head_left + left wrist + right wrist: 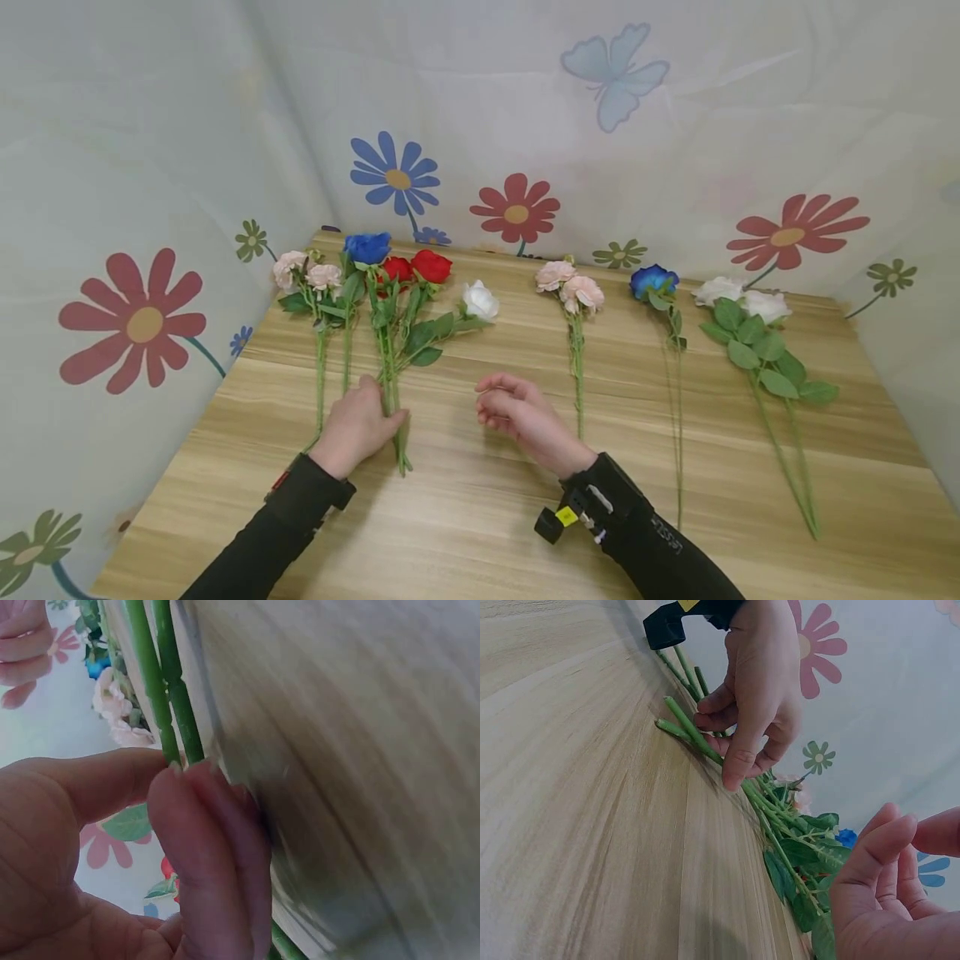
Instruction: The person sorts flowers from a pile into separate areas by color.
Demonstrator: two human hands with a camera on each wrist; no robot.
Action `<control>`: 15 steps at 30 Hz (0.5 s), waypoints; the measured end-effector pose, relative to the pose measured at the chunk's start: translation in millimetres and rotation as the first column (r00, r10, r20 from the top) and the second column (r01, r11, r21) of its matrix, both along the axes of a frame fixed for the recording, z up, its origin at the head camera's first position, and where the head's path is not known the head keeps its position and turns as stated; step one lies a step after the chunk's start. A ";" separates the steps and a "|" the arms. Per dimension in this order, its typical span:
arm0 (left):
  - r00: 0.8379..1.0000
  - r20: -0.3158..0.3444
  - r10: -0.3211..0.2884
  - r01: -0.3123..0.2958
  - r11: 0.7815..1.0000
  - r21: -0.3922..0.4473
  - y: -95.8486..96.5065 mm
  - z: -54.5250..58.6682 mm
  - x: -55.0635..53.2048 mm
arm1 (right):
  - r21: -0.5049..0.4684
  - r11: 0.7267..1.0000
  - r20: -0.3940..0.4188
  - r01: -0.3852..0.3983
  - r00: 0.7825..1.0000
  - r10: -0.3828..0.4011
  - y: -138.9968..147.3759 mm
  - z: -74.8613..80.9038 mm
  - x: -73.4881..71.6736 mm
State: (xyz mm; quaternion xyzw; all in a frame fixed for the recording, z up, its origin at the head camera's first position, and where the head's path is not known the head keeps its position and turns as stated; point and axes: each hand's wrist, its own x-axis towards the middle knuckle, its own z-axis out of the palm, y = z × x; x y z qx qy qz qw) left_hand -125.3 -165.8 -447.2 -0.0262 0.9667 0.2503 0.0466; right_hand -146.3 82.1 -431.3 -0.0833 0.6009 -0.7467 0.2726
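My left hand (360,425) pinches two green stems (171,697) between thumb and fingers, low down near their cut ends. These stems lead up to two red roses (431,266) on the wooden table. A white rose (480,301) slants off to their right, its stem running toward the same hand. To the left lie a blue rose (367,247) and pale pink flowers (324,277). My right hand (528,421) hovers right of the red rose stems, fingers loosely curled, holding nothing.
Right of the middle lie more pink flowers (581,293) on long stems. Beyond them are another blue rose (654,282) and white roses (765,306) with broad leaves. A flower-printed curtain (465,100) borders the wooden table (480,517) behind and at the sides.
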 end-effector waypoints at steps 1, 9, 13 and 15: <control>1.000 0.003 -0.001 0.001 1.000 0.000 -0.5 0.3 0.1 | 0.002 1.000 -0.001 -0.001 1.000 0.001 0.2 0.2 0.2; 1.000 0.025 -0.016 0.016 1.000 0.027 -4.9 2.7 -0.9 | 0.001 1.000 -0.008 -0.007 1.000 0.007 0.1 -1.0 0.6; 0.998 0.055 -0.011 0.008 0.998 0.068 -8.9 4.1 -1.8 | 0.007 1.000 -0.002 -0.006 1.000 0.006 0.1 0.2 1.5; 0.998 0.064 -0.013 0.006 0.994 0.109 -12.3 5.9 -1.5 | 0.009 1.000 0.000 -0.009 1.000 0.009 0.2 0.2 1.4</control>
